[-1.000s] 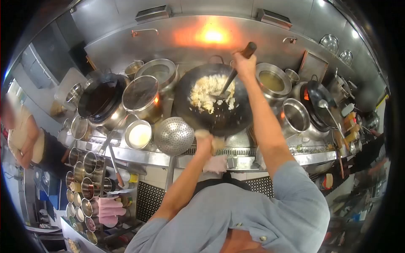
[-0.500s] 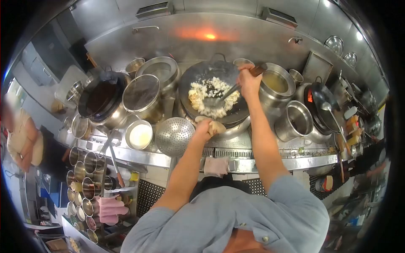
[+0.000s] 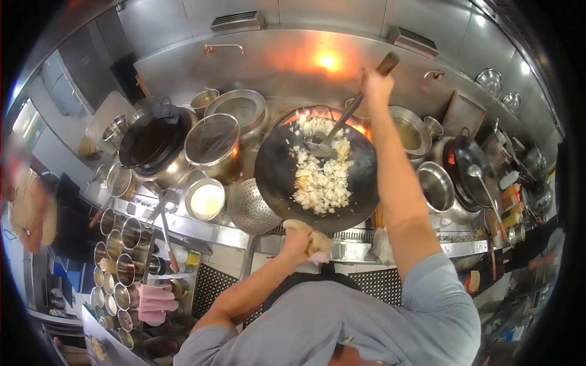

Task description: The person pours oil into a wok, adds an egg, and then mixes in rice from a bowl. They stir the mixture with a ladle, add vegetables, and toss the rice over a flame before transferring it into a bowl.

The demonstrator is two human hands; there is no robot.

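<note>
A large black wok (image 3: 274,177) is tilted over the burner, with flames (image 3: 360,127) at its far edge. Clumps of white and yellowish, rice-like food (image 3: 323,183) spread down its middle, and some fly up near the far side. My left hand (image 3: 297,240) is closed on a tan folded cloth (image 3: 318,245) at the wok's near rim; any handle under the cloth is hidden. My right hand (image 3: 377,88), slightly blurred, grips the dark handle of a long ladle (image 3: 348,116). The ladle's bowl is in the food toward the far side of the wok.
Left of the wok are a perforated strainer (image 3: 250,210), a pot of pale liquid (image 3: 206,200) and a mesh-covered pot (image 3: 212,141). A steel pot (image 3: 436,188) and another wok (image 3: 467,158) stand on the right. A person (image 3: 33,207) is at the far left.
The wok has come nearer to me and tilted, showing flames behind it. The food has shifted and some is airborne. My right hand has risen with the ladle; my left hand has moved slightly toward me.
</note>
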